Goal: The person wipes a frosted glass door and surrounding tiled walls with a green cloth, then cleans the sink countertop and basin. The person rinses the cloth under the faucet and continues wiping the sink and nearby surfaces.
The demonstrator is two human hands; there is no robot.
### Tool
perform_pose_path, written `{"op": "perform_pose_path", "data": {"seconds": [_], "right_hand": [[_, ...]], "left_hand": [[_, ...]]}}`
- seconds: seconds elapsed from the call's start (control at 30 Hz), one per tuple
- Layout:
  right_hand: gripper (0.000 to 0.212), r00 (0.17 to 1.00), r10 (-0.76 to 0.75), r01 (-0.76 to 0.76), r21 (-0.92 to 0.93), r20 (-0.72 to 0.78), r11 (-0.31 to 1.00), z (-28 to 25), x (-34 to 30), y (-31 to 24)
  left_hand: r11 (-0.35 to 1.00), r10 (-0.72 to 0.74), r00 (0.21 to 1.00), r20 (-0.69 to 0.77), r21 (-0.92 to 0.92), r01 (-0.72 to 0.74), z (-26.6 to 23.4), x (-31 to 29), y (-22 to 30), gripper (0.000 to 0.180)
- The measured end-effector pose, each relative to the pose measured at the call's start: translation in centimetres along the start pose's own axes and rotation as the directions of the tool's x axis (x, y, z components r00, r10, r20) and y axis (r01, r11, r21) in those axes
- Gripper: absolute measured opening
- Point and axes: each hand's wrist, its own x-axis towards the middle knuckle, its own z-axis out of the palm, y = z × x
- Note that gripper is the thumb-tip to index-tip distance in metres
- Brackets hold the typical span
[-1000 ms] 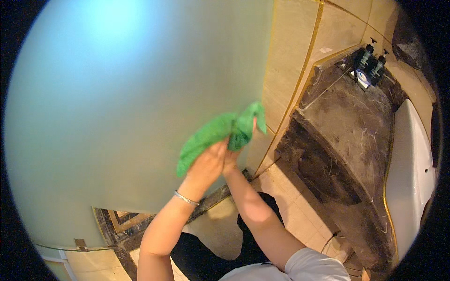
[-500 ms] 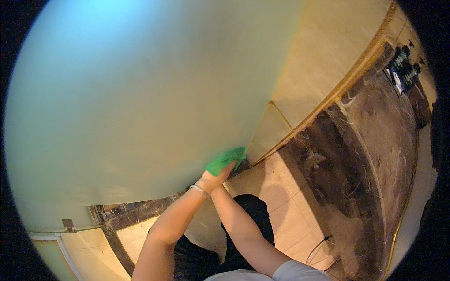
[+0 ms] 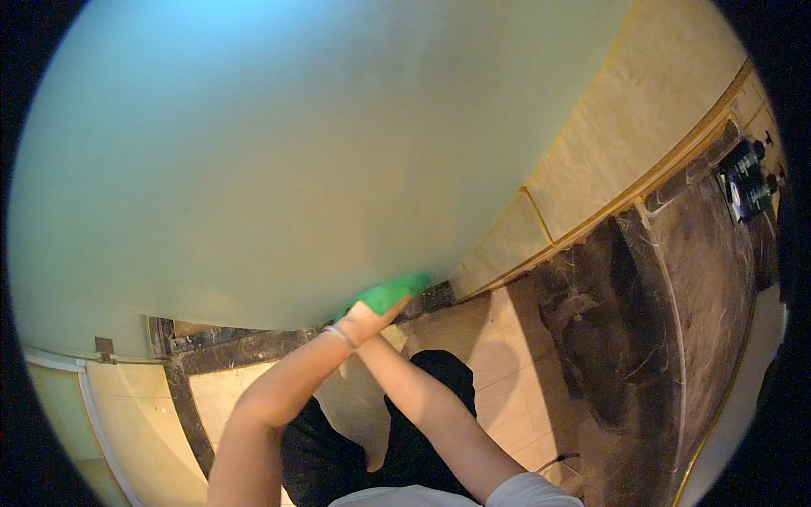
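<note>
A green cloth point(image 3: 390, 293) is pressed against the bottom edge of a big frosted glass panel point(image 3: 296, 152). My left hand point(image 3: 365, 319), with a thin bracelet at the wrist, lies on the cloth and holds it to the glass. My right forearm crosses under the left one and reaches the same spot; my right hand is hidden behind the left hand, so its fingers do not show.
A dark marble ledge point(image 3: 676, 279) runs along the right, with dark pump bottles point(image 3: 748, 182) at its far end. Beige wall tiles point(image 3: 625, 127) meet the glass. A dark marble threshold point(image 3: 245, 342) lies under the panel, above the beige floor tiles point(image 3: 498, 338).
Both hands and the green cloth have slid down the glass from its middle to its bottom edge. The cloth is now bunched smaller under the hand.
</note>
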Motion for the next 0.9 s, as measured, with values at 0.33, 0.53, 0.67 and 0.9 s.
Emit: {"op": "perform_pose_path", "data": {"seconds": [0.33,0.53,0.67,0.9], "right_hand": [[0.056,0.997,0.057,-0.058,0.033,0.048,0.998,-0.2,-1.2,-0.9],[0.055,0.991,0.108,-0.114,0.074,0.077,0.991,0.2,-1.6,-1.0],[0.054,0.986,0.146,-0.156,0.118,0.084,0.981,0.6,-1.8,-0.7],[0.053,0.967,0.235,-0.250,0.179,0.099,0.952,2.1,-4.4,-0.2]], "left_hand": [[0.841,0.376,0.920,-0.110,0.458,-0.289,1.5,4.3,2.4,0.036],[0.909,0.397,0.870,-0.293,-0.007,-0.417,-0.5,5.0,3.7,0.046],[0.938,0.344,0.886,-0.312,0.156,-0.310,-6.4,-1.7,2.0,0.045],[0.996,-0.082,0.988,-0.132,0.031,0.087,-3.7,-7.4,0.6,0.051]]}}
